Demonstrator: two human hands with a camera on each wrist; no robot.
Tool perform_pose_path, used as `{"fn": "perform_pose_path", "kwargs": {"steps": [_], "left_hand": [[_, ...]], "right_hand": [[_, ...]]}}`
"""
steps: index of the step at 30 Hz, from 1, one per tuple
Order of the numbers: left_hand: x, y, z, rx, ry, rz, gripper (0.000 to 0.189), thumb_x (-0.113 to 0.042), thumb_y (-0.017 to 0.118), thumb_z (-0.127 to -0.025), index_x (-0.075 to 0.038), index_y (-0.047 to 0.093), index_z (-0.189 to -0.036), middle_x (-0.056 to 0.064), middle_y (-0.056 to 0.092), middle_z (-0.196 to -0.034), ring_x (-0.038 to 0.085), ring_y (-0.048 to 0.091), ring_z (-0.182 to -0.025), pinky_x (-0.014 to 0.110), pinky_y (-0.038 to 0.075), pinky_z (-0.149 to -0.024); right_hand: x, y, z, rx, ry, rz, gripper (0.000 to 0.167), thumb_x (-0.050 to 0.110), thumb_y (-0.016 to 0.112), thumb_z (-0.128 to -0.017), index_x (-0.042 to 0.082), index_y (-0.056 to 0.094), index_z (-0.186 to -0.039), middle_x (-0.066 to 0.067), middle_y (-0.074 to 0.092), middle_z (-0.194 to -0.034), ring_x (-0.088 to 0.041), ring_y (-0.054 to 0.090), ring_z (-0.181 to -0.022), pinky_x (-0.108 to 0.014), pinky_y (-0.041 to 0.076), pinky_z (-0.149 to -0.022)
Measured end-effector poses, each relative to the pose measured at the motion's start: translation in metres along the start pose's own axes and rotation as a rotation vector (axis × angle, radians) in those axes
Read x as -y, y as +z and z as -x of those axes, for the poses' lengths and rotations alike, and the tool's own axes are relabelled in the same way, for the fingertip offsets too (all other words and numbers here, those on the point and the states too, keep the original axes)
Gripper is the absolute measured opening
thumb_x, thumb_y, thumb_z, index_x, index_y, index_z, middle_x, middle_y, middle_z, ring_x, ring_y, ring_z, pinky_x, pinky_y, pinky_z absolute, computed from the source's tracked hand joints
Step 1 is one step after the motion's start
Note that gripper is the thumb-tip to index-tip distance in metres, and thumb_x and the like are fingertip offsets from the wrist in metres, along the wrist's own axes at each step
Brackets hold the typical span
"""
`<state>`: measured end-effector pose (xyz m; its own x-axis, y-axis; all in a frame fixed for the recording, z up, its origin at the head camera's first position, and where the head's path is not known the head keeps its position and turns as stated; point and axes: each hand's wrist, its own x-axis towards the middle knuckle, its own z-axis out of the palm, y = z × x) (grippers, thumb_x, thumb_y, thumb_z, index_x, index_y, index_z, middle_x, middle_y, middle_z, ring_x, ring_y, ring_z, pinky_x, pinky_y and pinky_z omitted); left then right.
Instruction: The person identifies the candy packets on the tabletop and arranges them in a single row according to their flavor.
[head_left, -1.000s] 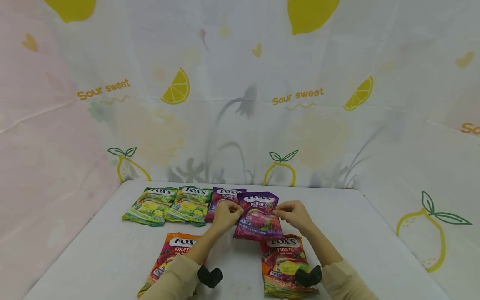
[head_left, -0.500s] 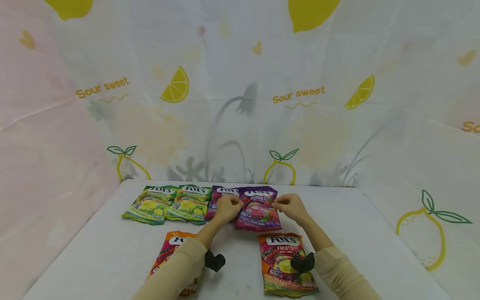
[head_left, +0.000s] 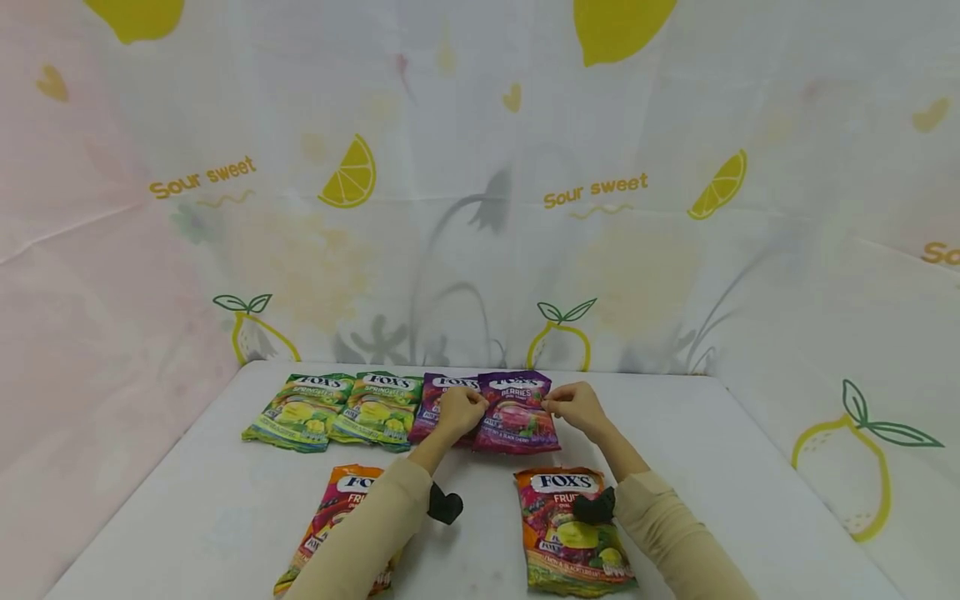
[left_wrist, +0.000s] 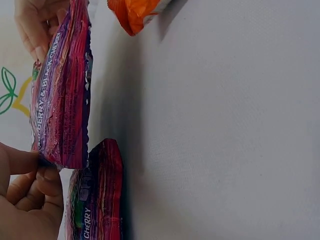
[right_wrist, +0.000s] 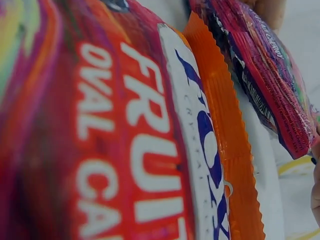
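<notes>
Pinching 1 purple Berries bag (head_left: 517,418) by opposite edges, the left hand (head_left: 461,411) and right hand (head_left: 577,407) hold it just right of the other purple bag (head_left: 428,410), which has 2 green bags (head_left: 380,410) on its left.

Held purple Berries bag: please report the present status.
Left hand, right hand: pinching opposite side edges. Held Berries bag: near edge apparently off the table. In the way: nothing obvious; second Berries bag close at left, contact unclear.

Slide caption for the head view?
Left hand and right hand pinch a purple Berries bag by its sides; two orange Fruits bags lie nearer the wearer.
</notes>
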<state>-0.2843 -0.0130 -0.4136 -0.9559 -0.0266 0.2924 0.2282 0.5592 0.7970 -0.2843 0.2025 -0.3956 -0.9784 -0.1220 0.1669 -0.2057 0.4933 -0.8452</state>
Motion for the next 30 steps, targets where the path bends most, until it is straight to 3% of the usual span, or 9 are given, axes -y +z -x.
{"fn": "perform_pose_path", "kwargs": {"steps": [3,9,14,17,22,26,28,29,30], "left_hand": [[0.001,0.0,-0.003,0.007,-0.008,-0.015,0.009,-0.001,0.065,-0.078,0.003,0.072,-0.074,0.012,0.07,-0.075,0.022,0.061,-0.068,0.036,0.049,-0.065],[0.002,0.0,-0.01,-0.002,0.034,-0.107,0.011,-0.001,0.064,-0.077,0.003,0.072,-0.071,0.011,0.069,-0.071,0.025,0.062,-0.07,0.035,0.051,-0.065],[0.005,0.002,-0.022,0.057,-0.003,-0.123,0.014,-0.001,0.063,-0.078,0.003,0.068,-0.065,0.012,0.065,-0.07,0.024,0.058,-0.068,0.037,0.048,-0.066],[0.018,0.012,-0.039,0.08,0.013,-0.147,0.015,-0.001,0.062,-0.075,0.001,0.066,-0.06,0.011,0.063,-0.066,0.025,0.058,-0.066,0.041,0.05,-0.068],[0.06,0.044,-0.076,0.076,0.094,-0.172,0.028,0.0,0.054,-0.069,-0.007,0.05,-0.042,0.003,0.05,-0.045,0.021,0.046,-0.049,0.039,0.047,-0.057],[0.069,0.054,-0.085,0.047,0.071,-0.201,0.03,0.0,0.053,-0.066,-0.011,0.043,-0.04,0.002,0.045,-0.041,0.022,0.042,-0.047,0.034,0.042,-0.049],[0.084,0.066,-0.091,-0.014,0.133,-0.225,0.029,-0.001,0.051,-0.06,-0.015,0.039,-0.038,-0.001,0.041,-0.04,0.02,0.038,-0.045,0.031,0.036,-0.044],[0.074,0.06,-0.085,-0.03,0.139,-0.247,0.028,-0.002,0.051,-0.06,-0.016,0.04,-0.038,0.0,0.043,-0.041,0.02,0.04,-0.047,0.031,0.037,-0.046],[0.085,0.068,-0.091,-0.009,0.126,-0.239,0.027,-0.001,0.052,-0.061,-0.015,0.043,-0.039,0.0,0.045,-0.043,0.021,0.041,-0.048,0.031,0.039,-0.046]], "right_hand": [[-0.002,0.002,-0.003,-0.001,0.0,0.006,0.017,0.006,0.065,-0.084,-0.01,0.069,-0.089,-0.011,0.069,-0.074,-0.012,0.055,-0.064,-0.027,0.045,-0.059],[-0.006,0.006,-0.011,-0.013,0.016,0.001,0.018,0.005,0.066,-0.084,-0.011,0.069,-0.09,-0.012,0.068,-0.074,-0.012,0.054,-0.063,-0.026,0.044,-0.058],[-0.009,0.008,-0.016,-0.026,0.038,0.02,0.018,0.007,0.066,-0.084,-0.01,0.069,-0.09,-0.011,0.068,-0.075,-0.013,0.054,-0.064,-0.025,0.043,-0.058],[-0.011,0.008,-0.019,-0.036,0.046,0.026,0.018,0.007,0.066,-0.084,-0.01,0.069,-0.09,-0.012,0.069,-0.077,-0.013,0.055,-0.066,-0.025,0.044,-0.058],[-0.013,0.009,-0.023,-0.063,0.054,0.035,0.016,0.006,0.065,-0.084,-0.009,0.07,-0.089,-0.012,0.069,-0.077,-0.013,0.056,-0.066,-0.024,0.044,-0.057],[-0.014,0.01,-0.026,-0.07,0.065,0.04,0.017,0.007,0.066,-0.082,-0.009,0.07,-0.088,-0.01,0.068,-0.075,-0.012,0.055,-0.065,-0.024,0.042,-0.056],[-0.015,0.011,-0.027,-0.076,0.07,0.05,0.017,0.007,0.067,-0.081,-0.008,0.07,-0.087,-0.009,0.067,-0.074,-0.012,0.054,-0.064,-0.024,0.041,-0.055],[-0.016,0.012,-0.027,-0.08,0.074,0.057,0.017,0.007,0.067,-0.081,-0.008,0.07,-0.087,-0.01,0.067,-0.074,-0.012,0.054,-0.063,-0.024,0.041,-0.055],[-0.017,0.012,-0.027,-0.085,0.08,0.061,0.017,0.007,0.067,-0.081,-0.008,0.07,-0.087,-0.01,0.067,-0.074,-0.012,0.054,-0.063,-0.024,0.041,-0.054]]}}
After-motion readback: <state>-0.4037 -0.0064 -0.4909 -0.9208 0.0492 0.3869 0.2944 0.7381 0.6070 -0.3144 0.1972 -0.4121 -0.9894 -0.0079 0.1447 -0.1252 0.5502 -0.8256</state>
